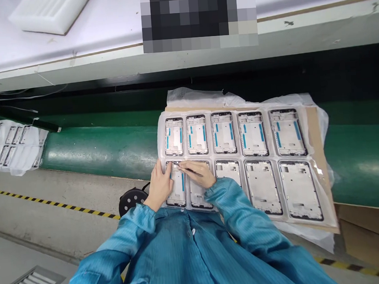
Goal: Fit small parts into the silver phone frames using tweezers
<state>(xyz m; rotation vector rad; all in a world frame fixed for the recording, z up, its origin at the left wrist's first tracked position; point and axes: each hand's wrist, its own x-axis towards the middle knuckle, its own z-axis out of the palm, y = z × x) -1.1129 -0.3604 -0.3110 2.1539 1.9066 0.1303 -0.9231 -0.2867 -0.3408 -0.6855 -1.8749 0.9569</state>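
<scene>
Head view: two blue sleeves [246,207] reach forward from the person's body. The left hand [160,185] lies on the left edge of the phone frame [176,197], fingers close together, fingertips near its far end; whether they pinch anything, I cannot tell. The right hand [198,174] grips a thin dark tool [185,168], its tip pointing left over that same far end. The frame, leftmost in the near row, lies between the hands, its long axis running away from the body; the left hand is nearer. The right hand partly covers the neighbouring frame [200,194]. Beyond, a far row of frames with blue strips fills the clear tray [161,137], on cardboard [314,126] over the green counter [102,148]. Farthest, a white shelf [106,63] carries white foam [47,17].
</scene>
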